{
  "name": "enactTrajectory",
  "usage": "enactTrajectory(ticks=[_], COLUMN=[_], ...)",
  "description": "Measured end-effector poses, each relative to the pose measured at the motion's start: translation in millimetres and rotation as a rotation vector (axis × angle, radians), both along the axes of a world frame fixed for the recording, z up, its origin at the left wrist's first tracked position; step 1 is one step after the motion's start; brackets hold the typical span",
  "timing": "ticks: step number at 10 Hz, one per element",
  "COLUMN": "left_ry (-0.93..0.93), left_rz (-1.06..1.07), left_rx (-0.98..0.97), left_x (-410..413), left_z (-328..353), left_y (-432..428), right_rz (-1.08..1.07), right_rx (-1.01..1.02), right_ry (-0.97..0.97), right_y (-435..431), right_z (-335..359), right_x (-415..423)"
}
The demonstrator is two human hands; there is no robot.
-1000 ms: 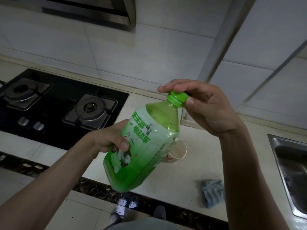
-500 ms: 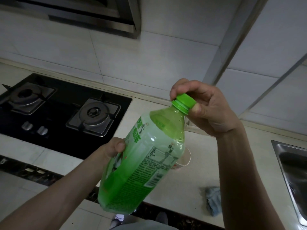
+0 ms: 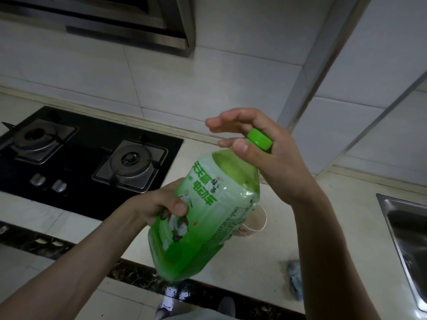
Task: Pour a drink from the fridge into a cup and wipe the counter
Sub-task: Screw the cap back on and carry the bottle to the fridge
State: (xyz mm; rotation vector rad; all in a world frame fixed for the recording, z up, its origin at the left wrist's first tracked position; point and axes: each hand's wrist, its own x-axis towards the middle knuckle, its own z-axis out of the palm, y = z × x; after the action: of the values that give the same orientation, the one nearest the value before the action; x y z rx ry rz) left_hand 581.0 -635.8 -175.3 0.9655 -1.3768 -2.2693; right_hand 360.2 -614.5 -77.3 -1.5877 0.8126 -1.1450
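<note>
- Left hand [image 3: 159,204] clamped the green tea bottle [image 3: 208,215], tilted above the counter [image 3: 254,262], steadying it for uncapping.
- Right hand [image 3: 272,158] cupped the green cap [image 3: 260,139], fingers [image 3: 221,122] loose, not clenched.
- Paper cup [image 3: 256,224] sat just behind.

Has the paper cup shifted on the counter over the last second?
No. The paper cup keeps its offset from the blue cloth and the sink; only the camera shifted.

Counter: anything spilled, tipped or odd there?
Nothing stands out. No spill shows on the counter; the green bottle is capped, tilted in the left hand. The paper cup is half hidden behind it; the grey cloth lies crumpled near the sink.
</note>
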Motion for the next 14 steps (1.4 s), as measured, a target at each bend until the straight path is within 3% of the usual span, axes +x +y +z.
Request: enactTrajectory(ticks=[1, 3, 5, 7, 8, 10, 11, 12, 13, 14], left_ry=[0.466, 0.19, 0.094, 0.016, -0.066, -0.28, -0.305, -0.33, -0.368, -0.462], left_rz=[-0.291, -0.06, -0.006, -0.045, -0.042, -0.001, -0.002, -0.034, -0.013, 0.071], left_rx=[0.052, -0.206, -0.316, -0.366, -0.42, -0.59, -0.626, -0.643, -0.654, -0.772], left_x=[-3, 3, 6, 15, 20, 27, 29, 31, 30, 23], left_z=[15, 22, 26, 30, 33, 37, 36, 34, 30, 26], left_y=[-2, -4, -4, -5, -3, 3, 4, 3, 4, 9], right_rz=[-0.011, -0.268, -0.616, -0.336, -0.329, -0.457, -0.554, -0.652, -0.678, -0.727], right_rx=[0.025, 0.094, 0.062, -0.099, -0.129, 0.056, 0.002, -0.175, -0.224, -0.018], right_ry=[0.01, -0.035, 0.204, 0.275, 0.324, 0.359, 0.454, 0.725, 0.929, 1.016], right_y=[6, 14, 14, 9, 8, 6, 5, 1, -2, -6], right_z=[-1, -8, -13, -13, -12, -11, -15, -19, -18, -20], right_x=[-2, 1, 2, -7, -5, 6, 12, 15, 17, 17])
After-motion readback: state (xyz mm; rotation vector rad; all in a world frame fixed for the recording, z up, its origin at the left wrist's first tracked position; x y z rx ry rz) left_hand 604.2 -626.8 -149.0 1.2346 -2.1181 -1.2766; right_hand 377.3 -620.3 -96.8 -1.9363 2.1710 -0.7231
